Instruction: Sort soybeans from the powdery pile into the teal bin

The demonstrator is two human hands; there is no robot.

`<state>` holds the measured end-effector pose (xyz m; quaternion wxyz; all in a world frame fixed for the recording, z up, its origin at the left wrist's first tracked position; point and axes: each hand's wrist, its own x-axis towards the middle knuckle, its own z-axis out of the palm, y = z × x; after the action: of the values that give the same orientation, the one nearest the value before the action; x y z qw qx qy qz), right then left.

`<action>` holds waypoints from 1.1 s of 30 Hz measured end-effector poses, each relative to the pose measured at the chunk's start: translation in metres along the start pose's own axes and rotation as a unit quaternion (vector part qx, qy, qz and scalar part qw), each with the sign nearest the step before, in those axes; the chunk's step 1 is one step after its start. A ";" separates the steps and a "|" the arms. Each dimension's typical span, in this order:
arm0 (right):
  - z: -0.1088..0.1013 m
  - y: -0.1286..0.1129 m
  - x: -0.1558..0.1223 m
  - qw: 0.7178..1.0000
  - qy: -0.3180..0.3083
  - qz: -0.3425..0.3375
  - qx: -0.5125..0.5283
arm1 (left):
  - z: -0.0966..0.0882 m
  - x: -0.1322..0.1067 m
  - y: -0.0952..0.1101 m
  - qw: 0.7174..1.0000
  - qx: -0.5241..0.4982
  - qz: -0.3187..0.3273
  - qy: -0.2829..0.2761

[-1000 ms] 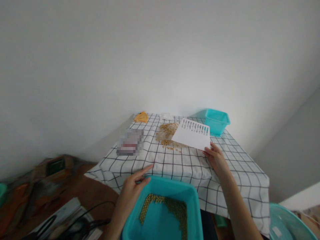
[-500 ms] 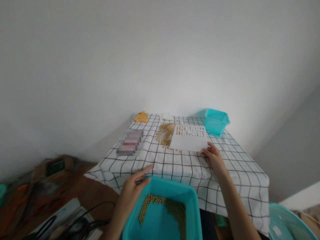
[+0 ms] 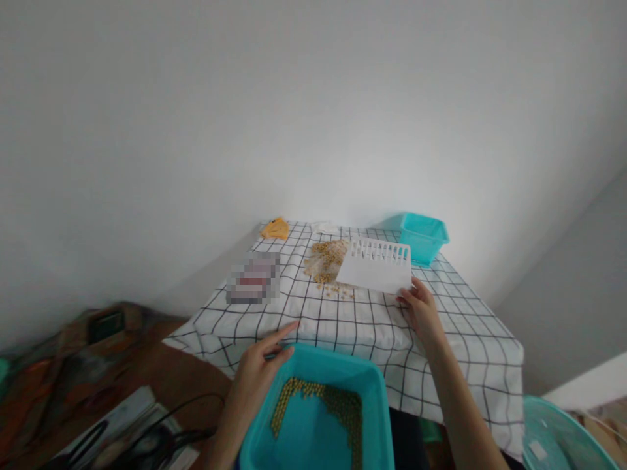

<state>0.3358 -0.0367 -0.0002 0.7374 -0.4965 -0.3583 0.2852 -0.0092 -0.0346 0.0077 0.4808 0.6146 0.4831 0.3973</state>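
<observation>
From where I stood, the right hand (image 3: 420, 310) had its thumb and fingers pinched closed on a white slotted sheet (image 3: 375, 274), gripping it at the corner nearest the table's right edge. The sheet was over the middle of the table (image 3: 313, 313), its row of slots turned toward the far edge; I couldn't tell whether it touched the cloth. Just beside its left end, yellowish pieces (image 3: 328, 248) lay loosely heaped, a few scattered toward the near edge.

The left hand (image 3: 257, 365) was at the rim of a turquoise bin (image 3: 337, 358), index finger stretched out, thumb slightly parted from it; whether the other fingers had hold of the rim, I couldn't tell. The bin stood just in front of the table's near edge, with small round pieces (image 3: 313, 390) lining its inside.

A smaller turquoise basket (image 3: 424, 238) stood near the far right corner, a yellow cloth (image 3: 275, 228) lay at the far left corner, and a pixelated item (image 3: 253, 279) lay by the left edge.
</observation>
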 end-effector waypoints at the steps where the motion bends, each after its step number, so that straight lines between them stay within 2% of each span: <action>1: -0.001 0.000 0.000 1.000 0.014 -0.009 0.000 | 0.000 -0.001 0.001 1.000 -0.009 0.001 0.001; 7: -0.002 -0.003 -0.001 0.998 0.049 -0.031 0.019 | 0.001 -0.002 0.003 1.000 -0.010 -0.009 -0.003; 12: -0.015 -0.004 0.000 0.999 0.037 0.003 -0.021 | 0.000 -0.001 -0.001 1.000 0.000 -0.022 -0.009; 17: -0.030 -0.002 -0.004 0.999 0.016 -0.015 -0.035 | 0.000 0.000 -0.002 0.999 -0.030 -0.013 -0.007; 24: -0.018 -0.006 -0.009 0.998 0.034 -0.008 -0.054 | 0.000 0.005 -0.007 1.000 -0.006 0.010 0.016; 33: -0.020 -0.006 -0.009 0.998 0.027 -0.009 -0.062 | 0.000 0.005 -0.008 1.000 0.012 0.007 -0.011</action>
<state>0.3470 -0.0561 -0.0021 0.7170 -0.5454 -0.3598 0.2429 -0.0100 -0.0295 -0.0003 0.4762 0.6280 0.4777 0.3881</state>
